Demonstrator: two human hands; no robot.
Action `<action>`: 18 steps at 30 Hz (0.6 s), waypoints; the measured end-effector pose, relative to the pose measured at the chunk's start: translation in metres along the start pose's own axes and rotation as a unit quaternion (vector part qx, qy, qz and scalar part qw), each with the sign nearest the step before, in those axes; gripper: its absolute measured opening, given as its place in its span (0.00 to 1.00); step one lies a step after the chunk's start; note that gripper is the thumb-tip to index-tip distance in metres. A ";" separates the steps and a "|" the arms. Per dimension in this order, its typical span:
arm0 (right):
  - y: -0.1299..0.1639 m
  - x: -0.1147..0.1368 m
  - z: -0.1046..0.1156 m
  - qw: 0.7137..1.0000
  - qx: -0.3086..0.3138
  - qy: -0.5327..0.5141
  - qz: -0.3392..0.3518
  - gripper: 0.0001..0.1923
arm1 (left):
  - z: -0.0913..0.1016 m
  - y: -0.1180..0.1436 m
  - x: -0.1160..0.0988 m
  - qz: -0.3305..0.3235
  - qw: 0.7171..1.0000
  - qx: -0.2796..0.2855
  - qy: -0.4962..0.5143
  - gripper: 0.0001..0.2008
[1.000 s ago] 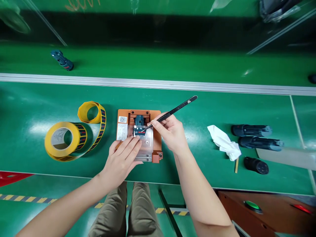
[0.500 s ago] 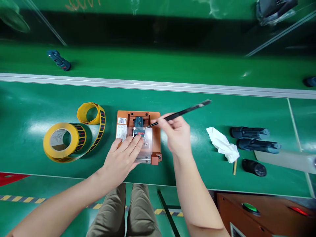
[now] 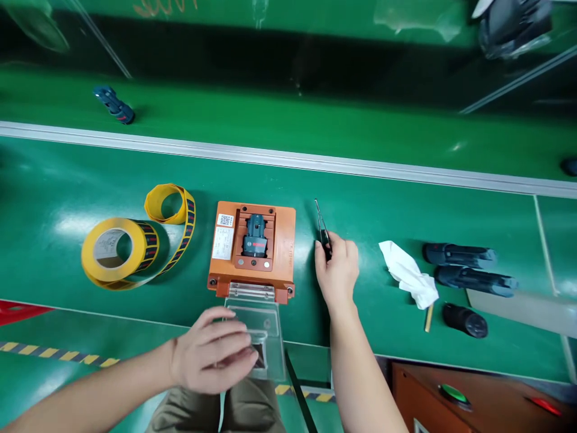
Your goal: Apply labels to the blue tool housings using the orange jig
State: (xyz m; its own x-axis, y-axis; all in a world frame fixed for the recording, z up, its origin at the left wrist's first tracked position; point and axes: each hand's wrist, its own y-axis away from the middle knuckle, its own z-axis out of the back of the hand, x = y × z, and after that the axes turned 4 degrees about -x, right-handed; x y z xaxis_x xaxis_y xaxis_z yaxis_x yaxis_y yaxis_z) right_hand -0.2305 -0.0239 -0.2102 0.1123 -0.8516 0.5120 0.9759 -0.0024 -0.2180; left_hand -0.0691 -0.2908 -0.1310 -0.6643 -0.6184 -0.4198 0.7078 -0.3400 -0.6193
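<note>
A dark blue battery pack (image 3: 256, 225) with a printed label on its front sits in the recess of an orange fixture (image 3: 285, 240). The fixture's clear plastic cover (image 3: 272, 316) is swung down over the table's front edge. Above that cover is my left hand (image 3: 216, 352), fingers spread and loosely bent; whether they touch it I cannot tell. Black tweezers (image 3: 321, 222) with thin metal tips are gripped in my right hand (image 3: 339, 267), just right of the fixture, tips pointing away from me.
Left of the fixture stands a yellow label roll (image 3: 97, 279) with its strip curling into a smaller coil (image 3: 153, 207). On the right lie a white tissue (image 3: 408, 273), two dark battery packs (image 3: 460, 255) and a black cylindrical part (image 3: 464, 320). A metal rail (image 3: 288, 157) crosses behind.
The clear cover has swung from over the battery pack down toward me, my left hand moving with it. My right hand has drawn away rightward and turned the tweezers to point away from me.
</note>
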 end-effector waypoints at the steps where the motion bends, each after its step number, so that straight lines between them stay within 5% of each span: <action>1: 0.000 0.002 0.002 1.000 -0.011 0.005 0.008 0.23 | 0.001 0.011 -0.006 -0.004 0.999 0.043 0.002 0.14; 4: -0.003 0.022 0.014 0.997 -0.009 -0.038 0.065 0.26 | 0.001 0.038 -0.011 0.018 0.993 0.116 -0.025 0.17; 9: -0.006 0.059 0.022 0.921 0.211 -0.199 0.261 0.20 | -0.011 0.056 0.006 0.137 0.982 0.089 -0.092 0.38; 12: -0.009 0.063 0.009 0.904 0.250 -0.208 0.278 0.20 | -0.020 0.053 0.018 0.175 0.976 0.095 -0.089 0.46; 18: -0.028 0.066 -0.009 0.905 0.256 -0.191 0.282 0.18 | -0.027 0.053 0.025 0.165 0.982 0.076 -0.058 0.47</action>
State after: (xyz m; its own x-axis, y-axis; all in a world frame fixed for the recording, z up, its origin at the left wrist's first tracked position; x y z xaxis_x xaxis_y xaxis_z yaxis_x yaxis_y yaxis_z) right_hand -0.2517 -0.0850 -0.1778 0.5799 -0.3991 0.7102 0.6912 0.7026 -0.1695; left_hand -0.0550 -0.3046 -0.1923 -0.3670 -0.7866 -0.4966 0.9136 -0.2041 -0.3518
